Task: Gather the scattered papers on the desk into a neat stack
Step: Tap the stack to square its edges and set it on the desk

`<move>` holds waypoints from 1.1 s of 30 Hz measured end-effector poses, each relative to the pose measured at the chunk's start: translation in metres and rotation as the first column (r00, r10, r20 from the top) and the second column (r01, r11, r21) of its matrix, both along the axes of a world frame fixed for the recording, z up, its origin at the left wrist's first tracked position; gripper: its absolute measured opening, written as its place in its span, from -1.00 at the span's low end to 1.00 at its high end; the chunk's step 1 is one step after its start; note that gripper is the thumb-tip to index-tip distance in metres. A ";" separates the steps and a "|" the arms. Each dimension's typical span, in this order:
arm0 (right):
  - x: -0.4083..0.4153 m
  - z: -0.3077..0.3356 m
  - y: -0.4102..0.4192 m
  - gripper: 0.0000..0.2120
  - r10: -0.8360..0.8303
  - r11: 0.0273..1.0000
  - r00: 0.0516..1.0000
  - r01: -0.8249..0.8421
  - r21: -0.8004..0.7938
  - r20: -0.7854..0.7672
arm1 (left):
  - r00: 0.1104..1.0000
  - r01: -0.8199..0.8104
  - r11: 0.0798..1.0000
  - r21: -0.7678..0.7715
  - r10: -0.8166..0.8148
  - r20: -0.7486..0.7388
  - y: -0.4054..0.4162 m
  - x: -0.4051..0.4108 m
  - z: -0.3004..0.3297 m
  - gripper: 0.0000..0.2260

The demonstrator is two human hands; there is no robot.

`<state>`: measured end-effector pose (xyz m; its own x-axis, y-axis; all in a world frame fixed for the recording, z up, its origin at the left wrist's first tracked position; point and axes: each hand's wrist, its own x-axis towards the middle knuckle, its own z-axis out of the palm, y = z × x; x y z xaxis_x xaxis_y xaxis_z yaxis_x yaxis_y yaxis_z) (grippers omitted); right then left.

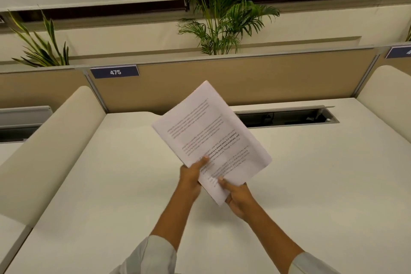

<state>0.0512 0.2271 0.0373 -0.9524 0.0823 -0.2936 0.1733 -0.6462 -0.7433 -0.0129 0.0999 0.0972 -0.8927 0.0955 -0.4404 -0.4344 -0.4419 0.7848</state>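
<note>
A bundle of white printed papers [211, 133] is held up above the cream desk [111, 184], tilted so its top leans to the left. My left hand [191, 178] grips the bundle's lower left edge with the thumb on the top sheet. Just to its right, my right hand [236, 198] holds the bottom corner, thumb pressed on the printed side. How many sheets are in the bundle cannot be told. No other loose paper shows on the desk.
A tan partition [266, 80] with a blue "475" label [114, 72] closes the desk's far side. An open cable slot [287, 117] lies at the back right. Rounded cream dividers stand on the left [51, 147] and the right [387, 98]. Potted plants [220, 13] rise behind.
</note>
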 end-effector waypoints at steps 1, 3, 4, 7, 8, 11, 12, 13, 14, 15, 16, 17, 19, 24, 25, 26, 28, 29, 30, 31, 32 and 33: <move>-0.001 0.000 -0.004 -0.55 -0.007 0.999 1.000 0.007 -0.043 0.000 | 0.999 0.033 0.999 -0.004 -0.033 -0.031 0.006 0.005 -0.001 -0.71; -0.002 0.003 -0.006 -0.55 -0.005 0.997 1.000 0.006 -0.075 0.009 | 0.993 0.046 0.996 -0.076 -0.054 -0.104 0.009 0.004 0.001 -0.74; -0.003 0.004 -0.003 -0.55 0.001 0.998 1.000 0.000 -0.062 0.011 | 0.987 0.054 0.991 -0.120 -0.071 -0.144 0.007 0.000 0.004 -0.75; -0.004 0.010 0.017 -0.57 -0.026 0.999 0.999 0.027 -0.019 0.026 | 0.961 0.084 0.961 -0.262 -0.148 -0.233 -0.012 -0.017 0.011 -0.72; -0.005 0.013 0.027 -0.58 -0.052 0.998 0.998 0.052 -0.027 0.027 | 0.949 0.098 0.945 -0.311 -0.183 -0.255 -0.019 -0.023 0.013 -0.69; -0.007 0.021 0.058 -0.64 -0.109 0.994 0.994 0.109 -0.012 0.000 | 0.916 0.117 0.910 -0.399 -0.253 -0.310 -0.037 -0.035 0.020 -0.65; -0.008 0.025 0.068 -0.65 -0.108 0.994 0.994 0.109 0.026 -0.013 | 0.907 0.119 0.899 -0.422 -0.271 -0.322 -0.041 -0.038 0.022 -0.63; -0.010 0.028 0.076 -0.64 -0.092 0.992 0.995 0.094 0.085 -0.026 | 0.897 0.125 0.887 -0.444 -0.293 -0.332 -0.044 -0.039 0.023 -0.60; -0.011 0.032 0.081 -0.63 -0.062 0.986 0.997 0.068 0.156 -0.042 | 0.885 0.136 0.874 -0.467 -0.319 -0.339 -0.046 -0.040 0.024 -0.57; -0.013 0.037 0.085 -0.62 -0.020 0.969 0.998 0.033 0.244 -0.056 | 0.875 0.148 0.862 -0.486 -0.343 -0.342 -0.046 -0.039 0.024 -0.56; -0.014 0.041 0.086 -0.63 0.024 0.942 0.997 0.001 0.335 -0.070 | 0.864 0.162 0.850 -0.502 -0.368 -0.344 -0.046 -0.037 0.025 -0.56; -0.016 0.044 0.086 -0.65 0.061 0.908 0.994 -0.019 0.419 -0.088 | 0.853 0.176 0.838 -0.516 -0.391 -0.344 -0.044 -0.036 0.024 -0.57; -0.020 0.049 0.082 -0.69 0.091 0.846 0.986 -0.001 0.533 -0.143 | 0.835 0.194 0.835 -0.515 -0.416 -0.360 -0.043 -0.032 0.021 -0.60; -0.020 0.025 0.073 -0.73 0.082 0.763 0.980 0.055 0.644 -0.181 | 0.853 0.153 0.849 -0.505 -0.372 -0.367 -0.045 -0.027 0.003 -0.70; -0.018 0.014 0.072 -0.73 0.093 0.732 0.984 0.037 0.680 -0.154 | 0.870 0.142 0.852 -0.503 -0.350 -0.347 -0.046 -0.026 -0.003 -0.74; -0.017 0.003 0.071 -0.72 0.104 0.700 0.986 0.018 0.713 -0.127 | 0.885 0.135 0.857 -0.497 -0.330 -0.329 -0.047 -0.024 -0.010 -0.76; -0.013 -0.019 0.069 -0.70 0.111 0.646 0.990 -0.005 0.764 -0.088 | 0.903 0.131 0.870 -0.475 -0.302 -0.306 -0.047 -0.021 -0.024 -0.74; -0.012 -0.027 0.068 -0.69 0.103 0.626 0.992 -0.009 0.780 -0.072 | 0.908 0.130 0.875 -0.466 -0.295 -0.300 -0.047 -0.020 -0.029 -0.73; -0.011 -0.034 0.068 -0.69 0.097 0.611 0.993 -0.012 0.792 -0.060 | 0.911 0.131 0.878 -0.460 -0.290 -0.294 -0.047 -0.019 -0.032 -0.70; -0.012 -0.038 0.068 -0.69 0.096 0.598 0.994 -0.016 0.801 -0.051 | 0.914 0.134 0.882 -0.451 -0.286 -0.288 -0.046 -0.019 -0.035 -0.67; -0.012 -0.039 0.069 -0.69 0.098 0.586 0.994 -0.021 0.810 -0.045 | 0.917 0.137 0.884 -0.446 -0.284 -0.280 -0.044 -0.018 -0.036 -0.65; -0.012 -0.040 0.069 -0.68 0.102 0.573 0.994 -0.028 0.819 -0.037 | 0.920 0.141 0.886 -0.442 -0.283 -0.272 -0.042 -0.018 -0.038 -0.64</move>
